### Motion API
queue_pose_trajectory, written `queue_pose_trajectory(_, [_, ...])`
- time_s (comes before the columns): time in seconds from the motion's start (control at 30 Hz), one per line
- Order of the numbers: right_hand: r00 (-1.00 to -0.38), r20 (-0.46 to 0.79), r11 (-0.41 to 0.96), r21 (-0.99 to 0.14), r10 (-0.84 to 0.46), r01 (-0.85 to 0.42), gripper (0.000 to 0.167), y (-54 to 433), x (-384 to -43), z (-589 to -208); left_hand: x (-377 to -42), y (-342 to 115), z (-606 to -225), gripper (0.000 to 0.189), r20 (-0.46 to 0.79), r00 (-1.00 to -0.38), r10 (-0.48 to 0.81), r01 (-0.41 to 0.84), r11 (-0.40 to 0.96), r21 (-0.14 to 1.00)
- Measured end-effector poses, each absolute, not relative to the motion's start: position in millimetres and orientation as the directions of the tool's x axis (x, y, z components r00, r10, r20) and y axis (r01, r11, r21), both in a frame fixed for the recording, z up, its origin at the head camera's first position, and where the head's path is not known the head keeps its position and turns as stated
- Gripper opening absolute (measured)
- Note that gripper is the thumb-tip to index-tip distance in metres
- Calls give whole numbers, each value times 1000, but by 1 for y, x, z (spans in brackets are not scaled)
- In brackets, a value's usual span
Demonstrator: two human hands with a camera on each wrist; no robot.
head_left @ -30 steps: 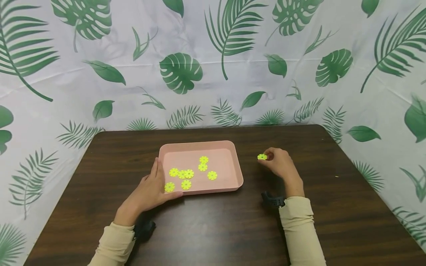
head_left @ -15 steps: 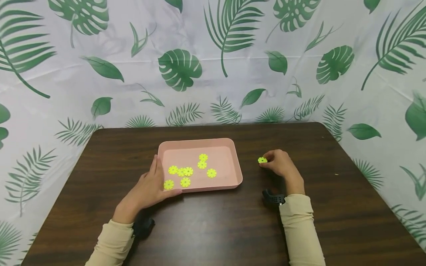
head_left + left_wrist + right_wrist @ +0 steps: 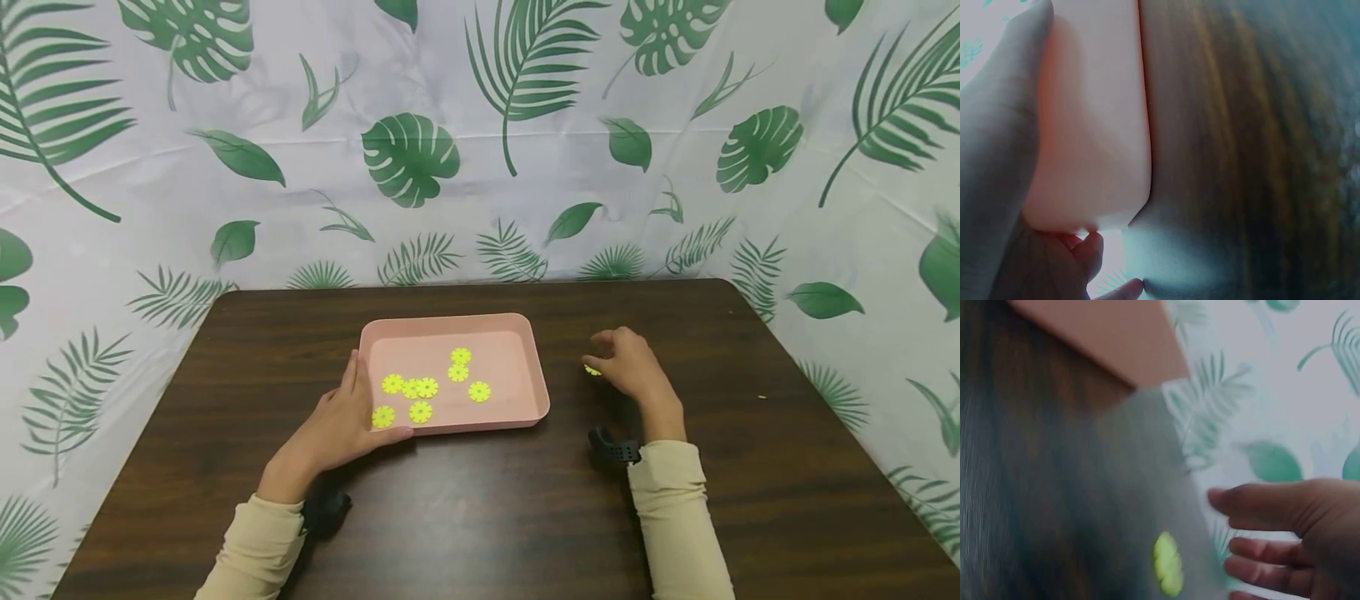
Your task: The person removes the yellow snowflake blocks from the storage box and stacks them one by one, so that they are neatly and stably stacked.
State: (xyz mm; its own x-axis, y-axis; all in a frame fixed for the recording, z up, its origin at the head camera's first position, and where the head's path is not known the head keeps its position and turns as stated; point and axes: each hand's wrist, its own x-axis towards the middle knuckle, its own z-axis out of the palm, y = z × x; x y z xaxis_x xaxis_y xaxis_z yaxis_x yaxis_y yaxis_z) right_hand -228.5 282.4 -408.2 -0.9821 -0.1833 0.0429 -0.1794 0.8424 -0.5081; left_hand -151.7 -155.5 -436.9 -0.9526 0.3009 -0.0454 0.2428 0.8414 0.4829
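1. The pink tray point(image 3: 510, 358) is gripped between left hand point(image 3: 341, 421) thumb and fingers.
2. Right hand point(image 3: 630, 364): fingers parted, nothing held; yellow disc point(image 3: 1167, 564) just below them.
3. Tabletop point(image 3: 480, 517) is seen between those fingers and tray.

The tray point(image 3: 504, 358) looks like smooth, matt plastic and the notched discs point(image 3: 479, 392) like plastic, while the tabletop point(image 3: 480, 517) has a wood-grain finish with a soft gloss, the leaf-printed backdrop point(image 3: 480, 196) looks like creased cloth, the sleeves point(image 3: 677, 508) matt cloth, and the wrist strap point(image 3: 621, 451) dull, perforated rubber.
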Motion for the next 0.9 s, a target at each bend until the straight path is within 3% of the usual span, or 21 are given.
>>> queue_pose_trajectory(0.27, [-944, 274, 788, -532, -186, -309, 39, 240, -216, -381, -154, -156, -439, 134, -40, -950, 309, 257, 848, 463])
queue_pose_trajectory(0.47, [-886, 344, 747, -487, -312, -452, 33, 187, -207, -375, -153, -157, -437, 133, -46, -950, 310, 255, 850, 461])
queue_pose_trajectory(0.6, [-849, 289, 716, -457, -442, -528, 34, 154, -205, -384, -153, -158, -437, 133, -42, -951, 307, 253, 847, 467])
queue_pose_trajectory(0.7, [-839, 178, 722, -438, -515, -536, 36, 137, -204, -396, -153, -157, -439, 134, -48, -951, 306, 247, 843, 479])
queue_pose_trajectory(0.9, [-851, 26, 769, -415, -525, -487, 37, 125, -202, -410, -152, -156, -439, 134, -51, -951, 305, 245, 846, 474])
